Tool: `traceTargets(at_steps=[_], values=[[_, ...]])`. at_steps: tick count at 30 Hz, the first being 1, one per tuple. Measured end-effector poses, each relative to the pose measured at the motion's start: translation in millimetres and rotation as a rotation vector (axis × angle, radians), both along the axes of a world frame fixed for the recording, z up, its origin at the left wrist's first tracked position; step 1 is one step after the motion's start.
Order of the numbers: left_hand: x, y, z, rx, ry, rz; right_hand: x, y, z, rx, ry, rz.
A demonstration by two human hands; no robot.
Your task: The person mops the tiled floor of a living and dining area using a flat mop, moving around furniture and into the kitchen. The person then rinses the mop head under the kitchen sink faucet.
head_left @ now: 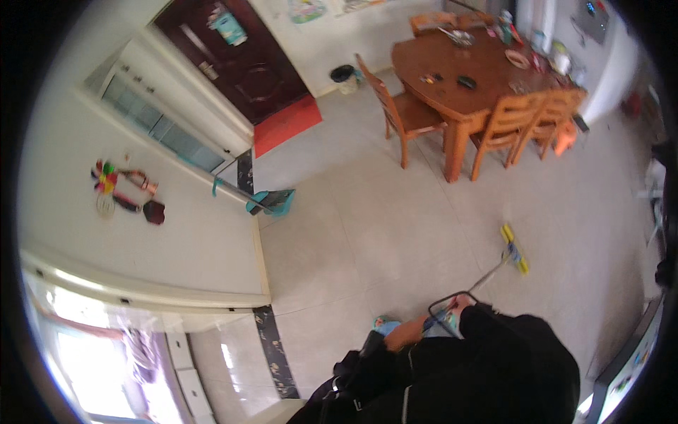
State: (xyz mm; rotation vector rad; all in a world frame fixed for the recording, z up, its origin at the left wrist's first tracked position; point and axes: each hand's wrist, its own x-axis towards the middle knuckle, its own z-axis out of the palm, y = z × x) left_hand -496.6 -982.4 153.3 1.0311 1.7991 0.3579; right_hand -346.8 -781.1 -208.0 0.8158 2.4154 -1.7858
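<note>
A sponge mop point(490, 274) slants down from my hands to the floor, its yellow sponge head point(515, 249) resting on the pale tiles to the right. My right hand point(460, 305) is closed around the pole, beside a dark bent lever point(436, 305). Lower on the left, my left hand point(405, 335) is closed at the upper end of the same pole; its fingers are partly blurred. Black sleeves cover both arms. Beyond my left hand a patterned blue slipper point(383, 324) shows on the floor.
A wooden table point(462, 67) with chairs point(409, 116) stands at the far right, small items on it. A teal dustpan point(279, 203) leans by the left wall. A bin point(346, 78) and red mat point(289, 127) lie near the dark door point(244, 63). A screen point(625, 374) is lower right.
</note>
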Motion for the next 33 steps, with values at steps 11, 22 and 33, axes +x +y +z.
traceTargets(at_steps=[11,22,33], values=[[-98,-208,60,0.032,0.332,0.288,-152,-178,114,-0.043,-0.388,0.39],[-125,-168,72,0.444,0.464,0.397,-172,-166,88,-0.626,0.085,-0.496],[-86,-173,56,0.383,0.123,-0.131,-103,-188,117,0.471,0.281,0.111]])
